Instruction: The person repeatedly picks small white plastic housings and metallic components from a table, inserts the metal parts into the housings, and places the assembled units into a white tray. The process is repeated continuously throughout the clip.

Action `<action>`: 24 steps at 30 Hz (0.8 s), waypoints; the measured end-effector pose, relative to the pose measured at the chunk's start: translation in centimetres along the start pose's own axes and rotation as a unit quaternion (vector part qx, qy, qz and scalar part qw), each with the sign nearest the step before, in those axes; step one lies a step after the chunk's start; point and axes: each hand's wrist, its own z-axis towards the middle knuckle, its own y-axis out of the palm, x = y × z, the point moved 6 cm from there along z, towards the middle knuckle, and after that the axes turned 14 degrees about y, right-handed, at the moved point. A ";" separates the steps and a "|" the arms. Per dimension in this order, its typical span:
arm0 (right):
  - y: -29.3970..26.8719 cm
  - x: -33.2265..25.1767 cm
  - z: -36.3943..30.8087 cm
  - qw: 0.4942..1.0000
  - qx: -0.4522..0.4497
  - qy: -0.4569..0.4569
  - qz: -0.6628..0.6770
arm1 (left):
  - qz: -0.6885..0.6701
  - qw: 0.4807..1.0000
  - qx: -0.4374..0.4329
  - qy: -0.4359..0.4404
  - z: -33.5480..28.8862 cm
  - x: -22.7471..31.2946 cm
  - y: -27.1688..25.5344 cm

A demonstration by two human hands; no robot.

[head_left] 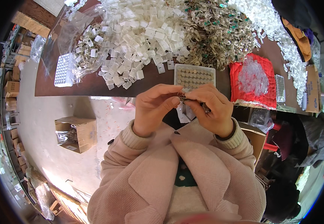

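My left hand (pixel 152 108) and my right hand (pixel 216 110) meet in front of my chest, close to the table's near edge. Thumbs and fingers of both pinch a small, dark, thin part (pixel 184 98) between them; its kind is too small to make out and the fingers cover most of it. Just beyond the fingertips lies a clear tray (pixel 213 79) holding rows of round, flat, button-like discs. White rectangular plastic pieces (pixel 124 71) are heaped beyond my left hand. Past my right hand rises a tangled pile of clear and brownish small parts with green bits (pixel 218 33).
A red cloth (pixel 234 80) with clear plastic pieces lies right on the brown table (pixel 91 84). A white gridded tray (pixel 63 71) and a clear bag of parts (pixel 87 48) are at the left. An open cardboard box (pixel 85 134) stands on the floor. More white pieces (pixel 277 30) spread far right.
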 end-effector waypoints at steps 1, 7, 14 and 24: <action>0.0 -0.1 0.0 1.000 -0.003 0.001 0.003 | 0.012 1.000 0.019 -0.003 -0.3 0.1 0.0; 0.1 -0.2 -0.1 0.998 -0.029 -0.026 -0.044 | 0.055 0.998 0.041 -0.013 -0.4 0.2 0.2; 0.2 0.6 -0.4 0.998 -0.046 0.001 -0.032 | 0.028 0.993 0.091 -0.075 -0.9 -1.3 -0.5; 0.8 1.9 -0.5 0.997 -0.068 0.032 -0.022 | 0.014 0.991 0.096 -0.089 -1.3 -2.2 -1.0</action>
